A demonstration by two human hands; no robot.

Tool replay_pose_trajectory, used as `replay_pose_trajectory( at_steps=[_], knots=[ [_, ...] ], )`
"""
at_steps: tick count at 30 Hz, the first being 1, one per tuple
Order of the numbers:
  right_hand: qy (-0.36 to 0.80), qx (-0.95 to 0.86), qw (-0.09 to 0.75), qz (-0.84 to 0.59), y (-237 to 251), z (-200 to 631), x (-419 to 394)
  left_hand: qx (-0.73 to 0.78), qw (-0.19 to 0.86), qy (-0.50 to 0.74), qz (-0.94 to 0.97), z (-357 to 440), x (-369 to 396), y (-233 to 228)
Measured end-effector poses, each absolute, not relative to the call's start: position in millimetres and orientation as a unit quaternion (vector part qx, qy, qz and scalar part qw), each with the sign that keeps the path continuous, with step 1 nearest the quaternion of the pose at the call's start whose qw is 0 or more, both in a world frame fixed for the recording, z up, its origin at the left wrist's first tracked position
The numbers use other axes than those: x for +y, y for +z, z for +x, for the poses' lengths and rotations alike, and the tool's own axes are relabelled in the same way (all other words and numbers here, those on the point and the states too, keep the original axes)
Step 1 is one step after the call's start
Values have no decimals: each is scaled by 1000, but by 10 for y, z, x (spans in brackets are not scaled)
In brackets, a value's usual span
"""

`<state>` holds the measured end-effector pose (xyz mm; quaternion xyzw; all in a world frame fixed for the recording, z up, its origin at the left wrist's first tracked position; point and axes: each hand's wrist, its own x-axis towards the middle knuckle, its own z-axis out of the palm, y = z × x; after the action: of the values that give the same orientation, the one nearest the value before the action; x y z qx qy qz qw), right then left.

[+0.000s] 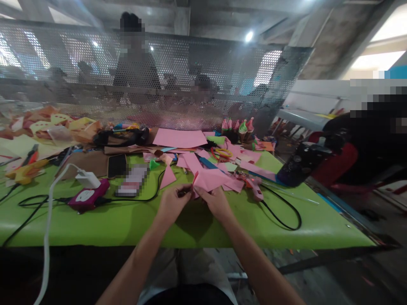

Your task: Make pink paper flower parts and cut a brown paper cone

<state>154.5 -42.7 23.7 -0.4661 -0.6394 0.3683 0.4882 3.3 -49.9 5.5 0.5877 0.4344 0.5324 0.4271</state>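
Note:
Between my two hands, over the front half of the green table, is a folded or rolled piece of pink paper point(211, 180) with a reddish edge on its left. My left hand point(178, 197) pinches the paper's left end, fingers curled. My right hand point(213, 198) grips it from below, with the thumb laid across the front. Some of the fingertips are hidden behind the paper. Just beyond lie more pink paper pieces, among them a small triangle point(168, 177). A pink glue gun point(256, 188) rests to the right of my right hand, its black cord looping forward.
On the left are a purple power strip point(85, 197) with a white plug, a phone point(132, 180) and a yellow glue gun point(27, 170). A dark bottle point(300, 163) stands at the right edge. Behind rise small cone-shaped crafts point(243, 127) and a perforated metal screen point(178, 93); people sit beyond.

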Motion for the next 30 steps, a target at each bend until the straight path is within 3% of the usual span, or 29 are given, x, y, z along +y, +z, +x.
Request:
replay_pose_trajectory(
  at_steps=[5, 12, 22, 30],
  knots=[
    [395, -630, 479, -466, 230, 1565, -407, 410, 464, 541, 569, 44, -502, 71],
    [411, -614, 477, -475, 229, 1564, -399, 411, 421, 541, 601, 38, -482, 37],
    [488, -446, 592, -460, 245, 1578, -397, 447, 367, 533, 617, 36, -469, -3],
    [530, -428, 591, -433, 276, 1622, -395, 445, 377, 528, 617, 36, -485, 15]
  ],
)
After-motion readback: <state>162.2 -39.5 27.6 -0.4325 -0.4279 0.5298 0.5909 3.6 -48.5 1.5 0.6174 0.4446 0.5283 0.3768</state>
